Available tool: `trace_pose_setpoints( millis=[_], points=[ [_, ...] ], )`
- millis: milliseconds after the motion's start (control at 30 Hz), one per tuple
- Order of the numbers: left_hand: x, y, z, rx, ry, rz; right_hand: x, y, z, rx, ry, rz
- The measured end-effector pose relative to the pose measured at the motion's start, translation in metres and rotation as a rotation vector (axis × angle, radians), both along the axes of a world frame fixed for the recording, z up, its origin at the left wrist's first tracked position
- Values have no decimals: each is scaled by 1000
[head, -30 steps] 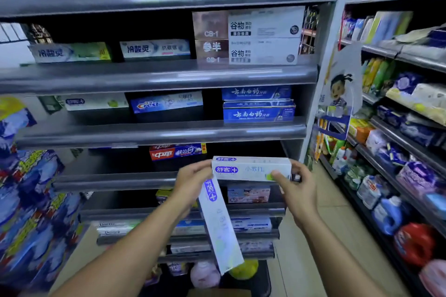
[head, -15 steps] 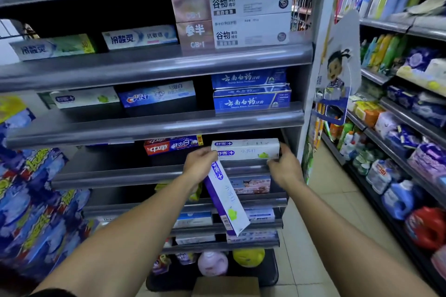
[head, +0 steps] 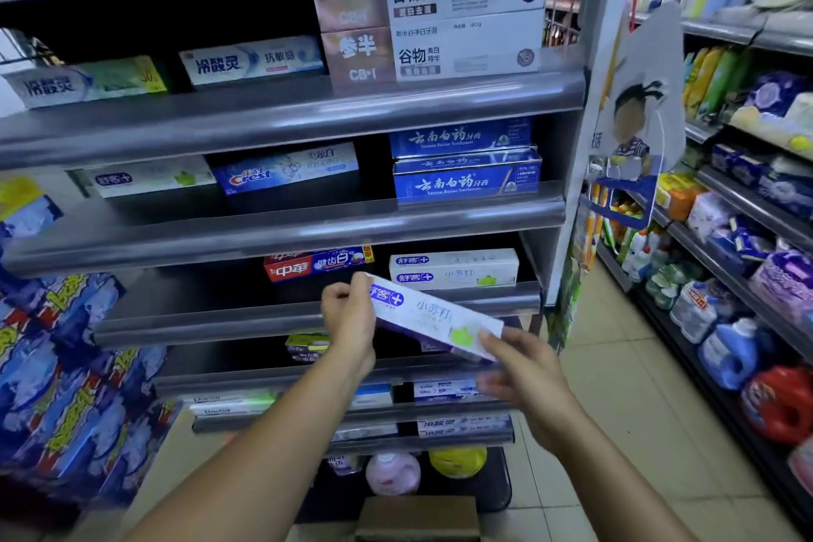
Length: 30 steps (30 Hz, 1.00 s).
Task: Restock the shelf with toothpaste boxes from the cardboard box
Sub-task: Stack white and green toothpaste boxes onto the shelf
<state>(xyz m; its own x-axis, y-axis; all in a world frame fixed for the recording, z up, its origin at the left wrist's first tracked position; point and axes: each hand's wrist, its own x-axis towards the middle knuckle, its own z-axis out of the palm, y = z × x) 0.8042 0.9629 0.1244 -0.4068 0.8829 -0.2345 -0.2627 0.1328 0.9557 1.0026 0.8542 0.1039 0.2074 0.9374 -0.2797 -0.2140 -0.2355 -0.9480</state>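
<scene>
My left hand (head: 349,317) grips the left end of a white and purple toothpaste box (head: 433,319), tilted down to the right in front of the third shelf (head: 308,321). My right hand (head: 523,370) touches the box's lower right end with its fingertips. A matching white toothpaste box (head: 455,271) lies on that shelf at the right, just behind the held one. A red toothpaste box (head: 316,264) lies to its left. The top of the cardboard box (head: 418,517) shows on the floor at the bottom edge.
Upper shelves hold blue toothpaste boxes (head: 466,176), a Crest box (head: 286,169) and large white boxes (head: 462,13). A stack of blue packages (head: 66,387) stands at the left. Detergent bottles (head: 730,352) fill the right aisle shelves. A cartoon sign (head: 633,123) hangs off the shelf post.
The box my right hand held now lies on the third shelf. The box in my left hand has swung up from hanging to nearly level, and my right hand came back to its end.
</scene>
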Motion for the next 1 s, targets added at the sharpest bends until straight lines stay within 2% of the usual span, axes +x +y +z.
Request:
trace_pose_setpoints(
  millis=[100,267,467,633,767,900,1000],
  points=[
    [10,3,5,40,21,-97,4,12,13,135,-13,-133],
    [7,14,23,149,190,-234,22,47,40,212,-197,-272],
    [11,32,34,146,267,-194,30,91,50,169,-452,-292],
    [9,45,20,98,457,-164,33,109,42,134,-636,-244],
    [1,43,4,91,572,-231,33,106,28,113,-684,-214],
    [-16,13,-6,276,611,-208,20,81,13,206,-710,-325],
    [-41,-42,-52,389,679,-249,-1,39,-29,315,-685,-331]
  ],
)
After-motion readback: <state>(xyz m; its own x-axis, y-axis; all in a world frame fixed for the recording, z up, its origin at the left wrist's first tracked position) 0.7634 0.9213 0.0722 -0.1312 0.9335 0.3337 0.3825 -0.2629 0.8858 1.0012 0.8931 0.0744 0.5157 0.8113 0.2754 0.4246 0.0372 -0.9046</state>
